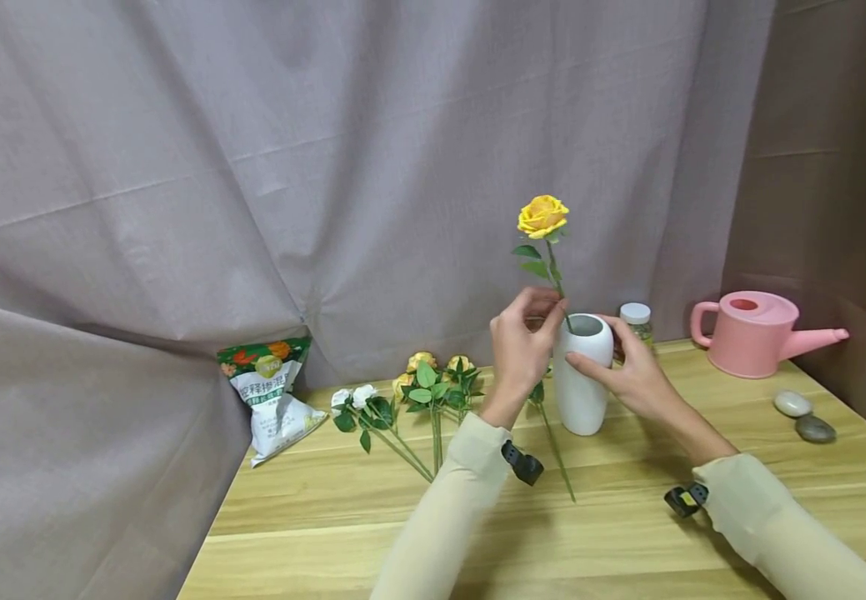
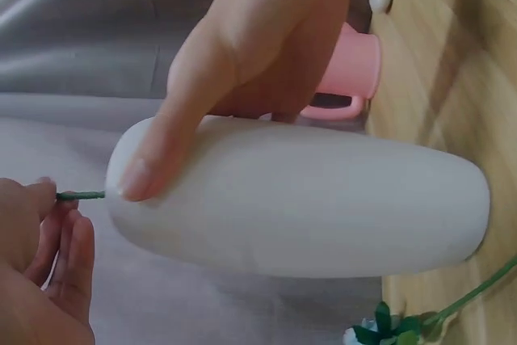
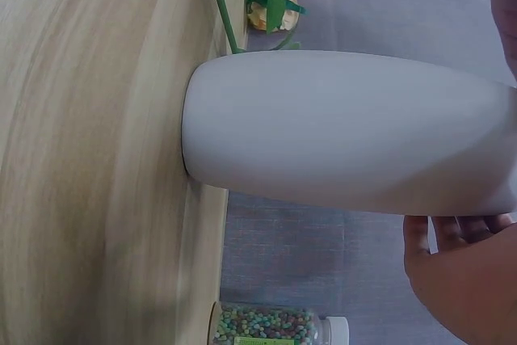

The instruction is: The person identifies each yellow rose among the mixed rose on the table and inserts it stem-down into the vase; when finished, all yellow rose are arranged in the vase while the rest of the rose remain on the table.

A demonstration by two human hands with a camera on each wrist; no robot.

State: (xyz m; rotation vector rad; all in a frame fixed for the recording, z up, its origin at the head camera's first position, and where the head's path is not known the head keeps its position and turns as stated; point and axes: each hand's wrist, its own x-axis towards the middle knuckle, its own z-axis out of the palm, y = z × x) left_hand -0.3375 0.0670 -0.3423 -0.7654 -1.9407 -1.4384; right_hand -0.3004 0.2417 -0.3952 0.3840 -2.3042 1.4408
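The fertiliser bag [image 1: 267,387] at the left end of the worktop [image 1: 312,533] carries large Chinese characters; 释掺混 seems readable, but the characters around them are lost in the creases, and the smaller print below is too fine. A yellow-green label marks the white-capped bottle of coloured granules [image 3: 266,325]; the right wrist view cuts it off, and no wording can be made out.

The left hand [image 1: 520,337] pinches the stem of a yellow rose [image 1: 543,217], which stands nearly upright with the stem's lower end inside the mouth of the white vase [image 1: 581,396]. The vase wall hides that end, and the bloom lies outside both wrist views. The right hand [image 1: 643,375] grasps the vase near its rim, thumb across the front; its other fingers are largely hidden in the head view.

Beside the vase lies a loose green stem [image 1: 558,450], its upper part covered by the left hand. White roses [image 1: 363,395] and yellow roses [image 1: 423,361] lie farther left, their stem ends partly behind the left sleeve [image 1: 440,525]. The pink watering can [image 1: 751,337] bears no visible lettering.
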